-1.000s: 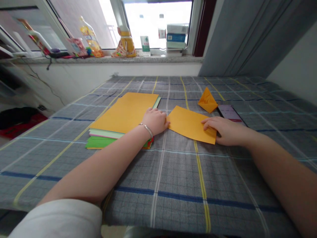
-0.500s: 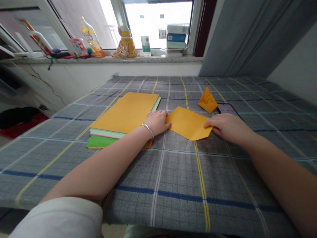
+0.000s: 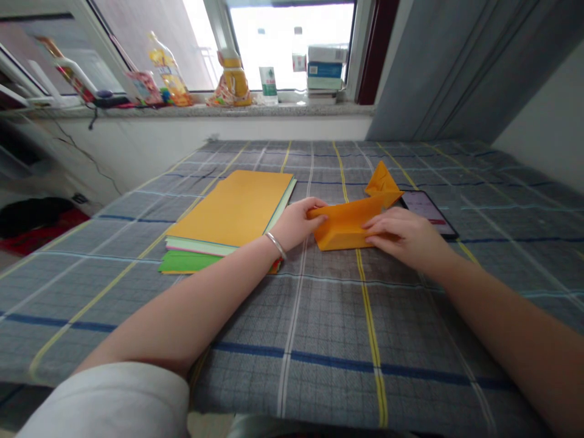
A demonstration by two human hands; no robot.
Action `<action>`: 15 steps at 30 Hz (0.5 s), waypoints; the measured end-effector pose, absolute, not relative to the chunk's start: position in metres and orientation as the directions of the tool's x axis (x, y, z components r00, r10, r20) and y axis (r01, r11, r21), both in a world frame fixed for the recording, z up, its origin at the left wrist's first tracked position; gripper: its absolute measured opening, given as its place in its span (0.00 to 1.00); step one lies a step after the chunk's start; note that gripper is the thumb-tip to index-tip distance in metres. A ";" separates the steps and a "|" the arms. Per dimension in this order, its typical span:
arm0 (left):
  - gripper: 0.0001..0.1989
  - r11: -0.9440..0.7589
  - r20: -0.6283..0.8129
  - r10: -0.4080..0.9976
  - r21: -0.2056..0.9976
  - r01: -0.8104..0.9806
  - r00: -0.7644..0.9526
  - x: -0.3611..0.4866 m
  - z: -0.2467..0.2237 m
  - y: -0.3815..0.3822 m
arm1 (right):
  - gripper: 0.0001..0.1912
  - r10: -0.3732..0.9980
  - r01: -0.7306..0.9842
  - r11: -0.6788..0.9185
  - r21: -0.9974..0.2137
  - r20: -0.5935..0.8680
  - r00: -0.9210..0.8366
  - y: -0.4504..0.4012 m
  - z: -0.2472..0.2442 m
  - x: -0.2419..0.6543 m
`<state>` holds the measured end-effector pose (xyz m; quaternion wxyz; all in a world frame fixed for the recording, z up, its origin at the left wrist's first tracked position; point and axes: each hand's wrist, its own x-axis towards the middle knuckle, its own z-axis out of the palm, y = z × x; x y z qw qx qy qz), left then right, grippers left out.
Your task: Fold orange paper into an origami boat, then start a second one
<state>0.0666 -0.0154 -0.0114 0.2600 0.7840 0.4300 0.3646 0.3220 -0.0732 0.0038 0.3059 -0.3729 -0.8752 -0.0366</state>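
Note:
An orange sheet of paper [image 3: 340, 228] is bent up off the cloth between my two hands, its lower edge folded. My left hand [image 3: 303, 220] pinches its left end, fingers behind and thumb in front. The fingers of my right hand [image 3: 396, 234] are closed on its right part near the lower edge. Just behind the sheet's right end stands a folded orange paper piece [image 3: 382, 178], its lower part partly covered. A phone [image 3: 426, 207] lies right of it, partly hidden by my right hand.
A stack of coloured paper, orange on top [image 3: 235, 204], lies left beside my left forearm. The checked cloth [image 3: 333, 316] covers the table. Bottles, a white-green tube [image 3: 269, 85] and stacked boxes [image 3: 325, 70] stand on the windowsill [image 3: 182, 112] at the back.
The orange sheet has gone from lying nearly flat to being bent upward. My right hand has moved left and shifted its grip, uncovering more of the phone.

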 end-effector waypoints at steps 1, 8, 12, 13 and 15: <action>0.07 -0.493 0.353 0.864 0.739 0.458 0.360 0.068 -0.012 -0.017 | 0.05 0.585 0.660 0.740 -0.130 0.608 -0.536 -0.074 0.005 0.320; 0.10 -0.575 0.429 0.788 0.768 0.281 0.441 0.078 -0.015 -0.035 | 0.06 0.510 0.773 0.631 0.070 0.713 -0.481 -0.076 0.004 0.315; 0.13 -0.551 0.427 0.767 0.820 0.152 0.478 0.083 -0.017 -0.039 | 0.06 0.547 0.772 0.634 0.040 0.682 -0.485 -0.074 0.001 0.315; 0.12 -0.545 0.426 0.767 0.827 0.136 0.480 0.084 -0.016 -0.040 | 0.07 0.565 0.772 0.635 0.030 0.664 -0.490 -0.074 0.002 0.314; 0.07 -0.528 0.423 0.767 0.843 0.102 0.482 0.084 -0.015 -0.042 | 0.08 0.599 0.778 0.628 0.012 0.630 -0.494 -0.075 0.003 0.314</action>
